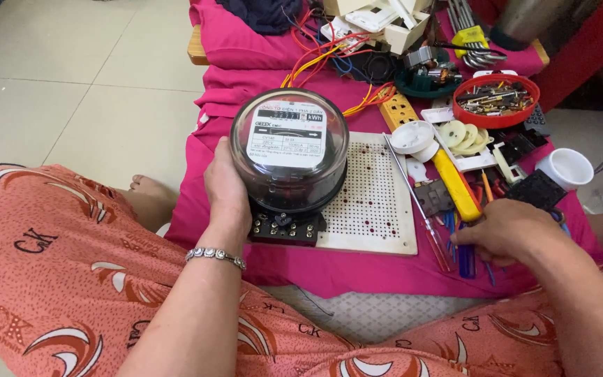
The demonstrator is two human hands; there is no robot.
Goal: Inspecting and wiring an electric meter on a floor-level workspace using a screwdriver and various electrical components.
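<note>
- Left hand (226, 187) has its grip wrapped on the left side of the meter (289, 157), thumb up against the clear dome, so it's clamped on that.
- The meter is a round one with a glass cover over a black base, sitting upright on the left part of a white perforated board (375, 202). Its black terminal block (286, 227) sticks out toward the person, right by the wrist.
- There's a silver bracelet (215, 255) on that left wrist.
- Right hand (502, 229) is down flat on a bunch of screwdrivers (465, 241) with blue and red handles, fingers curled over them. Can't really tell if the grip has closed on one or is just resting on the pile.
- A thin long screwdriver (413, 199) lies along the right edge of the board, just left of that hand.
- A yellow-handled tool (455, 185) lies just beyond the right hand, pointing away.
- Everything's on a pink cloth (246, 77) spread over the worktop.
- Further back: a red bowl (495, 101) full of screws and metal bits, a white cup (565, 167) off to the right, a white lid (413, 136) near the board's far corner, and a tangle of red and yellow wires (322, 59) behind the meter.
- Person's sitting in orange patterned clothes, bare foot (149, 188) on the tile floor left of the cloth.
</note>
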